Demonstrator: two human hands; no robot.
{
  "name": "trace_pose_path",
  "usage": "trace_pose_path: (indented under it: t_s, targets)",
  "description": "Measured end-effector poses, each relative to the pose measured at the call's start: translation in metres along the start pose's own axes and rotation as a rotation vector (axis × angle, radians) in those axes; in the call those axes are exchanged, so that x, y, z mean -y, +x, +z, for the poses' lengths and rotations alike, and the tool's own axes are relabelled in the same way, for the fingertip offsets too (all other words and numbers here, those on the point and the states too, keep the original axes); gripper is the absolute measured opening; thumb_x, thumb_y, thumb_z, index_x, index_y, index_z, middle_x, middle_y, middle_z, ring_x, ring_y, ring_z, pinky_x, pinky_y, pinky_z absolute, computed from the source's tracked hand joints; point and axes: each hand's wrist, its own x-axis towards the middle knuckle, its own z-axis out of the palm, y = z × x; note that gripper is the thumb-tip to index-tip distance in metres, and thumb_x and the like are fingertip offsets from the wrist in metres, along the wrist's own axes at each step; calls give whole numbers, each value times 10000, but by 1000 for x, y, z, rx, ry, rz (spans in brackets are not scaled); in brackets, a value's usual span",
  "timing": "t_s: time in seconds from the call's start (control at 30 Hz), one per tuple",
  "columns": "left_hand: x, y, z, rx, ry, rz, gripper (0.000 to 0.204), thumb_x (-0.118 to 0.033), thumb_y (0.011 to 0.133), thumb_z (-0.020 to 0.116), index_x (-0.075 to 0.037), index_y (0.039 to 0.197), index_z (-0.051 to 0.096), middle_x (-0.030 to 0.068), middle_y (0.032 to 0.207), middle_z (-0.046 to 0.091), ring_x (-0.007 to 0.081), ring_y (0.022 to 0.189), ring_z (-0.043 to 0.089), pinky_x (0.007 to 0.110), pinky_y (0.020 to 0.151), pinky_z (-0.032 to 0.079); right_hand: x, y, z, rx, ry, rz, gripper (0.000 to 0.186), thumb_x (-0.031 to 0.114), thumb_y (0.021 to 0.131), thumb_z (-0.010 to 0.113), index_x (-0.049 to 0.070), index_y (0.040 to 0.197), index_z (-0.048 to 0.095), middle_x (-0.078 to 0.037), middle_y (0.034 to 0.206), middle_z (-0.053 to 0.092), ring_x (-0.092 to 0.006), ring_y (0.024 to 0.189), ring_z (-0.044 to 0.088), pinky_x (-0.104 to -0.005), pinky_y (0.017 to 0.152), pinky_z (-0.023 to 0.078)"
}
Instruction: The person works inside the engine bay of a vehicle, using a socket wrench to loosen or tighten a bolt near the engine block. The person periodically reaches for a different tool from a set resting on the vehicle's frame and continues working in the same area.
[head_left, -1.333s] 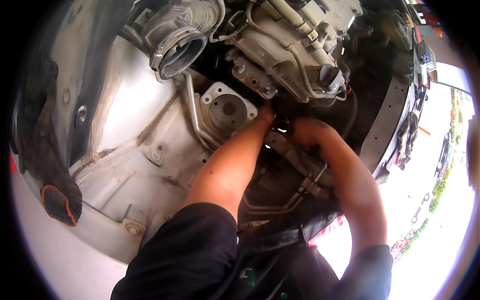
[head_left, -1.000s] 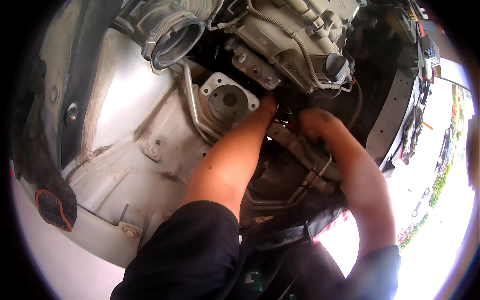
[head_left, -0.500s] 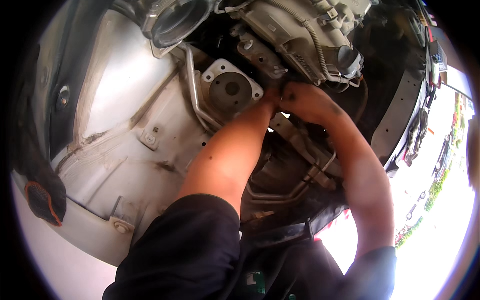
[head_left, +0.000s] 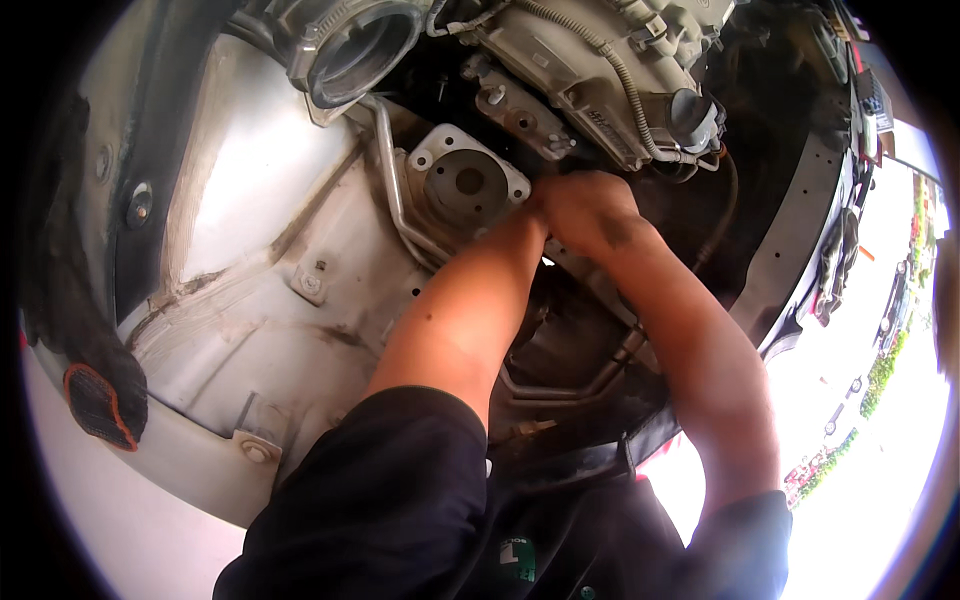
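Observation:
Deep in a car's engine bay, both my hands meet just below a rusty metal bracket (head_left: 522, 118). My right hand (head_left: 588, 212) is closed with its fingers curled, back of the hand toward me; whatever it grips is hidden beneath it. Tucked against it is my left hand (head_left: 541, 205), its fingers out of sight behind the right one. Close to my left wrist sits a whitish mount plate (head_left: 437, 143) with bolt holes and a round dark centre. The engine (head_left: 575, 70), with a ribbed hose (head_left: 625, 85), lies just beyond my hands.
A bent metal pipe (head_left: 387, 175) runs beside the mount plate. An open round air duct (head_left: 362, 55) is at the upper left. The white inner fender (head_left: 270, 165) spans the left side. Under my forearms run lower pipes (head_left: 560, 392). The front body panel (head_left: 785, 240) borders the right.
My right hand has shifted slightly left and down, over my left hand, and its forearm has swung inward. The whole view has moved a little.

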Motion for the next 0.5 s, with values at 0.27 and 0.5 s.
trace_pose_path:
  t_s: [0.27,0.5]
  targets:
    - [46,76,-22,-105,218,230,478,-430,876,284,-70,1037,555,142,915,580,269,775,573,369,625,451,-72,-21,52,428,129,50,309,293,774,515,38,895,642,-189,959,610,-309,919,590,-392,780,461]
    - [55,71,-1,-25,-12,63,628,-591,859,259,-78,1047,569,92,877,614,227,772,598,370,652,469,-71,-34,48,317,226,93,357,336,804,481,30,932,613,-197,968,597,-336,940,562,-405,812,440]
